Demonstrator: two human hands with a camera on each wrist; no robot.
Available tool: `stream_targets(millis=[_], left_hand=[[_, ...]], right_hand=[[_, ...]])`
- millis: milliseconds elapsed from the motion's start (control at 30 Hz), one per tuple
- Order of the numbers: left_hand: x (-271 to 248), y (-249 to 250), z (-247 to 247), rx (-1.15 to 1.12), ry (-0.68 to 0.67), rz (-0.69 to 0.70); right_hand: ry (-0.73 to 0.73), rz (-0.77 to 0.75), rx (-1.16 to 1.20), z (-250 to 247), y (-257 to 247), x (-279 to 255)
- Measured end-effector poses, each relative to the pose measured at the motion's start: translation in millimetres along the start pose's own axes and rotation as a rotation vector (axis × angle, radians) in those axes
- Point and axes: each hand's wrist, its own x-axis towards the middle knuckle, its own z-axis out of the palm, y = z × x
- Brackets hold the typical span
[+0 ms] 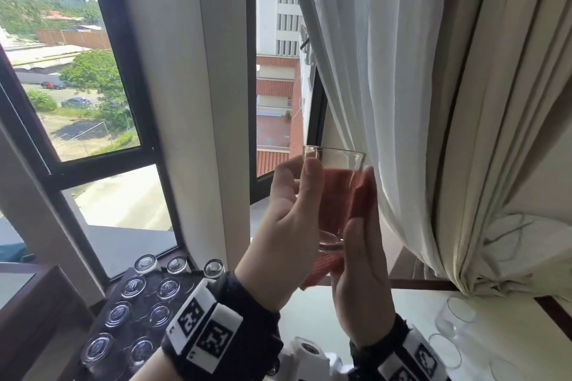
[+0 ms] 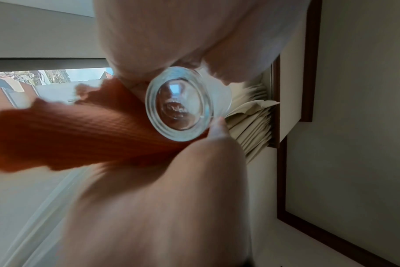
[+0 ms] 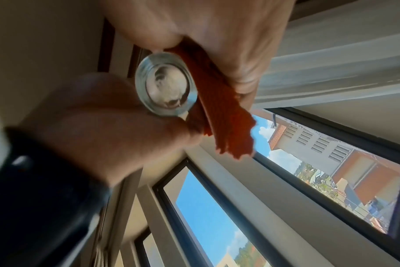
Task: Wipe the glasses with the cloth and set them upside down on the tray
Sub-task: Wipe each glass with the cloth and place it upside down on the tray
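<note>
Glass (image 1: pixel 332 195) held upright at chest height before the window, left hand (image 1: pixel 284 226) gripping its side, right hand (image 1: pixel 360 281) pressing the cloth (image 1: pixel 356 195) against it. Wiping under way. Next: invert, seat on tray (image 1: pixel 185 288) among upturned glasses (image 1: pixel 168 288).

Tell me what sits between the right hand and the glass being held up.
The orange cloth lies between the right hand and the glass, pressed against its side; the head view shows it best.
</note>
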Motion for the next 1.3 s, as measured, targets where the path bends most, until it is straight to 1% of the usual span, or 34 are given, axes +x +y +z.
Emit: stream_targets(millis=[33, 67, 100, 133, 200, 233, 267, 333, 367, 400, 433, 467, 500, 533, 600, 633, 667, 700, 733, 800, 833, 900, 933, 1000, 1033, 1067, 1100, 1167, 1200, 1233, 1267, 1300], left_hand=[[-2, -1, 2, 0.004, -0.014, -0.008], [-3, -4, 5, 0.001, -0.017, -0.016], [-4, -9, 6, 0.004, -0.013, -0.019], [-4, -9, 8, 0.03, 0.004, -0.016], [-2, -12, 8, 0.079, 0.035, 0.01], [0, -11, 6, 0.061, 0.04, -0.003], [2, -6, 6, 0.007, 0.04, -0.027], [7, -1, 0, -0.071, 0.025, -0.035], [8, 1, -2, -0.054, 0.02, -0.026], [7, 5, -1, -0.025, 0.024, -0.013], [5, 4, -1, -0.006, 0.023, -0.002], [3, 4, 1, 0.004, 0.017, -0.008], [0, 1, 4, 0.01, 0.001, -0.023], [-2, 2, 7, 0.021, -0.01, -0.032], [-5, -1, 11, 0.056, -0.01, -0.041], [-3, -4, 10, 0.084, 0.019, -0.041], [-1, -4, 9, 0.098, 0.056, -0.037], [2, -3, 6, 0.083, 0.091, -0.049], [5, 0, 4, 0.05, 0.12, -0.083], [13, 4, -2, 0.025, 0.117, -0.15], [15, 7, -3, 0.056, 0.114, -0.167], [14, 10, -3, 0.139, 0.12, -0.15], [12, 8, -1, 0.155, 0.112, -0.141], [2, 5, 4, 0.097, 0.083, -0.131], [0, 0, 6, 0.066, 0.077, -0.118], [-2, -5, 6, 0.052, 0.07, -0.094], [-3, -8, 8, 0.073, 0.065, -0.078], [-3, -8, 6, 0.132, 0.084, -0.076], [-3, -6, 5, 0.121, 0.088, -0.08], [-1, -6, 2, 0.062, 0.086, -0.086], [2, -4, -2, -0.001, 0.083, -0.091], [5, -3, -6, -0.028, 0.092, -0.092]], right_hand=[[-0.013, 0.125, 0.032, -5, 0, 2], [-0.004, 0.149, 0.028, -8, 0, 7], [0.021, 0.045, -0.062, -11, -2, 14], [0.051, -0.092, -0.07, -9, -11, 20], [0.015, -0.291, -0.116, -3, -20, 29], [-0.022, -0.365, -0.206, -3, -18, 28], [-0.063, -0.397, -0.263, -1, -14, 25], [-0.109, -0.458, -0.281, 0, -2, 12], [-0.106, -0.446, -0.239, 0, 0, 5], [-0.077, -0.383, -0.189, -3, 2, 1], [-0.046, -0.264, -0.137, -5, 2, -4], [-0.055, -0.173, -0.113, -8, -2, -5], [-0.052, -0.044, -0.084, -9, -4, 0], [-0.051, -0.027, -0.066, -10, -6, 7], [0.001, -0.186, -0.023, -12, -11, 20], [-0.006, -0.266, -0.022, -9, -17, 24], [-0.052, -0.349, -0.071, -7, -18, 26], [-0.099, -0.399, -0.139, -5, -17, 24], [-0.139, -0.4, -0.157, -1, -15, 19], [-0.166, -0.376, -0.084, 2, -4, 5], [-0.153, -0.342, -0.027, 3, 3, -2], [-0.085, -0.263, 0.03, 4, 14, -5], [-0.058, -0.209, 0.05, 5, 14, -2], [-0.023, 0.006, 0.186, 3, 5, 12], [0.008, 0.057, 0.213, 0, 1, 18], [0.035, 0.066, 0.196, -3, -4, 23], [0.063, 0.042, 0.137, -5, -9, 27], [0.082, -0.083, 0.055, -3, -16, 31], [0.05, -0.213, -0.01, -1, -15, 29], [0.004, -0.34, -0.08, 1, -13, 23], [-0.039, -0.422, -0.14, 5, -7, 15], [-0.074, -0.447, -0.153, 7, -3, 7]])
